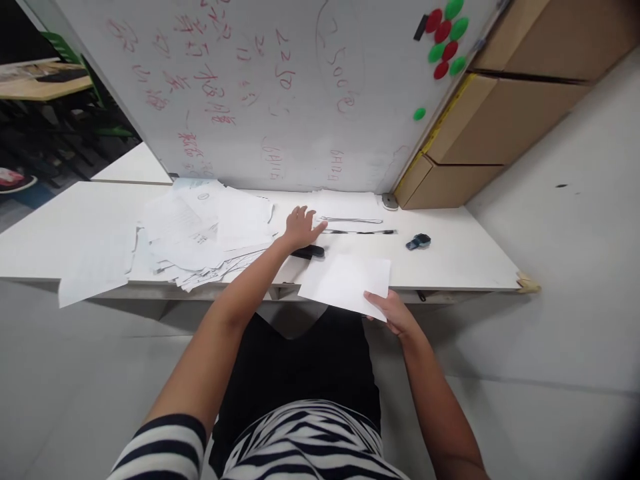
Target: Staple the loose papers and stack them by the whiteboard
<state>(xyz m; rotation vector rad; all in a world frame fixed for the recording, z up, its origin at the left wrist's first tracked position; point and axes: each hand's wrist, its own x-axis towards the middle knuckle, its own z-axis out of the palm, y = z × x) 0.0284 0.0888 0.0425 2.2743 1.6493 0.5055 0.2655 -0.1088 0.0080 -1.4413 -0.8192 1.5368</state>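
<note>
My right hand (390, 311) pinches the near corner of a white sheet of paper (345, 280) that lies partly over the front edge of the white table (450, 263). My left hand (301, 228) reaches forward over the table with its fingers spread, resting beside a thin black pen (357, 232) and just past a black stapler-like object (309, 252). A loose pile of white papers (200, 230) lies left of that hand.
A whiteboard (280, 87) with red writing and red and green magnets (445, 37) stands behind the table. Cardboard boxes (500, 113) are stacked at the right. A small dark blue object (418, 242) lies on the table's right part. One sheet (90, 280) overhangs the left front edge.
</note>
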